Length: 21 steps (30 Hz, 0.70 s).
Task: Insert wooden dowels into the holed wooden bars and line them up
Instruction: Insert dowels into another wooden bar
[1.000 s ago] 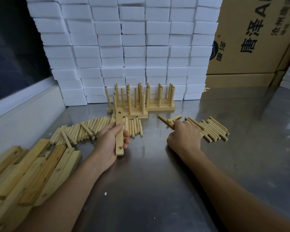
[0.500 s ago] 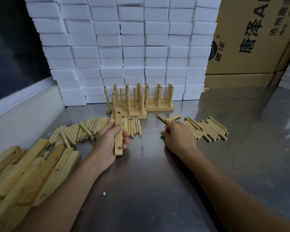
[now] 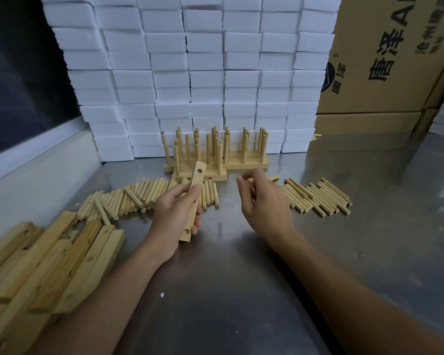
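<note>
Above the surface's middle, the left hand (image 3: 176, 213) gripped a holed bar (image 3: 193, 201), long axis running toward the far edge; the right hand (image 3: 263, 203), just beside, pinched a dowel (image 3: 242, 178).

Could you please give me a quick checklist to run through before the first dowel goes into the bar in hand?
1. Bar gripped by left hand: ok.
2. Far hole showing and unblocked: ok.
3. Dowel in right hand: ok, pinched at the fingertips.
4. Dowel tip lined up with a hole: not ok, it is off to the right.
5. Middle holes free: cannot tell, fingers cover them.
</note>
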{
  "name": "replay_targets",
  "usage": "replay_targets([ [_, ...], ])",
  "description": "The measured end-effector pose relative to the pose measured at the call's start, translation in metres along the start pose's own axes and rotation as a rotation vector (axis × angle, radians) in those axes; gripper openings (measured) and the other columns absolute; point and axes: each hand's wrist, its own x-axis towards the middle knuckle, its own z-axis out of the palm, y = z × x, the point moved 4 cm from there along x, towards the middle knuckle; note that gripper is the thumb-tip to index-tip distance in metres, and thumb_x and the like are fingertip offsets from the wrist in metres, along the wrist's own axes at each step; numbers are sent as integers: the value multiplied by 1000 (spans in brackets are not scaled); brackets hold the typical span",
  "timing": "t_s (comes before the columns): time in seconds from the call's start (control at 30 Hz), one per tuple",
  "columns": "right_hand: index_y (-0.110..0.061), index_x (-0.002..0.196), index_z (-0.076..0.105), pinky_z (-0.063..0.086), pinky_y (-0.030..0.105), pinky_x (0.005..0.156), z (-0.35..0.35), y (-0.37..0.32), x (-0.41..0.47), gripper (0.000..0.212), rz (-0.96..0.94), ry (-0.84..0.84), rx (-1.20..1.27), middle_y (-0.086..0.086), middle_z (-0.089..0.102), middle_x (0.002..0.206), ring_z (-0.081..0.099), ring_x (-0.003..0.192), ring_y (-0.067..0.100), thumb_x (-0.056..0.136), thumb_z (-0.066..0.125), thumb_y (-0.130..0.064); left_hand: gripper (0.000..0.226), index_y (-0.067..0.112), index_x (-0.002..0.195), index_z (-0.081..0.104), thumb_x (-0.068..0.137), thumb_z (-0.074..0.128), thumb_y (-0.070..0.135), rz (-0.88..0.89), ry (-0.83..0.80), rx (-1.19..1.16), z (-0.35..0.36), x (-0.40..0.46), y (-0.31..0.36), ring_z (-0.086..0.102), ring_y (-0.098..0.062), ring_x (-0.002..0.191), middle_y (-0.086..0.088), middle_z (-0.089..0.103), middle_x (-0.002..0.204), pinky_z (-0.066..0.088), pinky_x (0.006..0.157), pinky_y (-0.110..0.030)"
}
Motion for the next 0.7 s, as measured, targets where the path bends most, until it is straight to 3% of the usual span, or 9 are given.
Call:
replay_targets([
  [0.17, -4, 107, 65, 34, 15, 57, 2, -15, -2, 15, -127, 75, 73, 0, 64, 81, 44, 64, 1, 94, 63, -11, 15, 28, 87, 75, 96, 64, 32, 152, -4, 193, 5, -8, 7, 49, -18, 44, -2, 57, 58, 38, 36, -25],
  [0.3, -8, 109, 70, 47, 27, 54, 7, -21, -5, 16, -229, 91, 48, 1, 72, 92, 57, 63, 9, 96, 66, -17, 17, 32, 85, 74, 97, 62, 30, 236, -40, 299, 11, -11, 9, 48, -14, 44, 3, 56, 54, 37, 37, -25],
  [0.4, -10, 107, 71, 46, 28, 50, 7, -19, -6, 15, -246, 115, 38, 0, 72, 86, 55, 60, 9, 95, 67, -17, 18, 26, 82, 73, 97, 63, 29, 288, -44, 366, 11, -12, 10, 48, -12, 45, 0, 56, 54, 38, 41, -27],
  [0.5, -12, 102, 71, 46, 29, 47, 7, -18, -6, 11, -236, 114, 26, -2, 70, 83, 56, 60, 9, 93, 68, -16, 25, 14, 78, 70, 96, 63, 29, 395, -21, 518, 10, -12, 13, 49, -26, 51, -12, 56, 58, 40, 48, -38],
  [0.63, -12, 94, 70, 45, 33, 40, 8, -18, -7, 4, -228, 114, -11, -3, 68, 75, 55, 55, 13, 89, 70, -13, 28, 11, 70, 64, 95, 64, 24, 579, 8, 706, 12, -19, 20, 47, -20, 51, -4, 50, 53, 36, 48, -31],
  [0.7, -12, 93, 70, 44, 34, 39, 8, -17, -7, 4, -224, 104, -28, -2, 66, 73, 55, 53, 15, 89, 70, -13, 25, 7, 73, 66, 94, 65, 20, 640, 20, 771, 14, -22, 24, 50, -19, 51, -2, 53, 53, 40, 48, -35],
])
